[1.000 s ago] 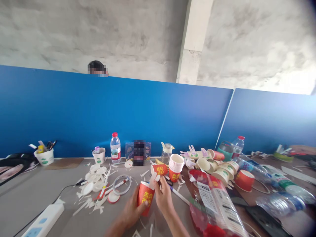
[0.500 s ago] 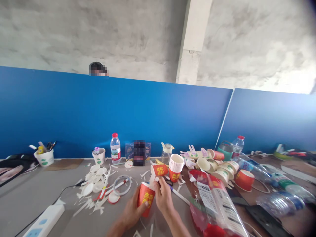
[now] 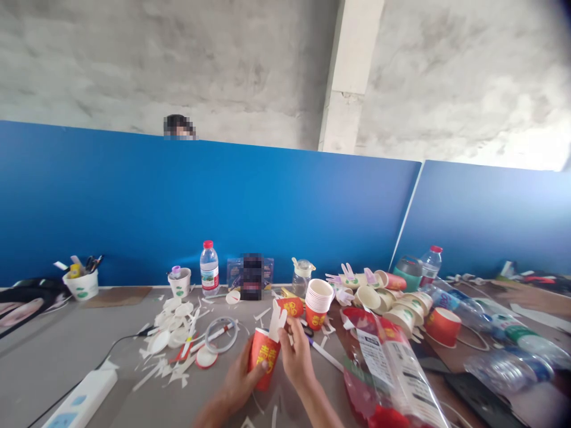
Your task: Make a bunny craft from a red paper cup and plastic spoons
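My left hand (image 3: 237,380) is wrapped round a red paper cup (image 3: 264,355) with yellow print, held upright low in the middle of the view. My right hand (image 3: 296,355) is at the cup's rim, its fingers pinched on a white paper strip (image 3: 275,324) that sticks up from the cup. Just behind stand a stack of white-lined red cups (image 3: 318,301) and a red cup lying on its side (image 3: 291,307).
White paper scraps and discs (image 3: 173,333), a wire ring (image 3: 220,334) and a power strip (image 3: 82,397) lie to the left. A water bottle (image 3: 209,268) stands by the blue partition (image 3: 223,208). Cups (image 3: 401,306), a plastic bag (image 3: 392,368) and bottles (image 3: 499,333) crowd the right.
The white strip now stands higher above the cup's rim, with my right hand shifted slightly up at it. The view has drifted a little.
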`<state>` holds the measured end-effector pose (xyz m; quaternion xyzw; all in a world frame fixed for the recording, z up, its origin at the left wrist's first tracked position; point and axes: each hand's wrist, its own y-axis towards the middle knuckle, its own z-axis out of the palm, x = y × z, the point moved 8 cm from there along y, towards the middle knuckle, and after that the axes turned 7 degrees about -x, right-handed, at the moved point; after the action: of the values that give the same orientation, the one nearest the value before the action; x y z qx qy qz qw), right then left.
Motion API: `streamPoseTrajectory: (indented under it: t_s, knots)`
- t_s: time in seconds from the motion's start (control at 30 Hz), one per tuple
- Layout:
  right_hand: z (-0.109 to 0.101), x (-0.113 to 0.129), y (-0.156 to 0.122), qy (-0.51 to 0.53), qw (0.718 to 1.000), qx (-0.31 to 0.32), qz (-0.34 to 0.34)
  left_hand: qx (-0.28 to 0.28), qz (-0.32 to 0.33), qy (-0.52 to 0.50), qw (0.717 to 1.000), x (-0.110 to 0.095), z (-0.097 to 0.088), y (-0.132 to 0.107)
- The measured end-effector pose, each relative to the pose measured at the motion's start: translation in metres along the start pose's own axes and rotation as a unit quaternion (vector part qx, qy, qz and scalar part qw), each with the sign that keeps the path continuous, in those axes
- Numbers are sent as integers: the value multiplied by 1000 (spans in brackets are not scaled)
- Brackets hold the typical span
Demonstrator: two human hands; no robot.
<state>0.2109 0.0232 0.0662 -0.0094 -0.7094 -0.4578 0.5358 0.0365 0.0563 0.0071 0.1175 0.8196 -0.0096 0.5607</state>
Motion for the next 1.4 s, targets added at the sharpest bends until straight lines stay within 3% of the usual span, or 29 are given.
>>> streamPoseTrajectory:
  t_s: [0.4,0.53,0.77,0.93,1.13,1.4]
  knots:
    - [15,21,2,-5,994,111,-9,-20,10,-32,999,-7,-5,-1]
    - [16,21,2,0,995,100,-6,-9,11,-25,1000,-7,-3,-1]
    - [18,12,1,103,987,103,69,-20,6,-42,999,-5,-4,1]
    - [13,8,1,67,993,71,71,-4,4,-14,1000,-8,-2,-1]
    - [14,9,2,44,994,82,64,24,31,4,999,-17,3,-4]
    - [14,1,-8,34,995,-8,97,-17,5,-39,999,-21,-4,-5]
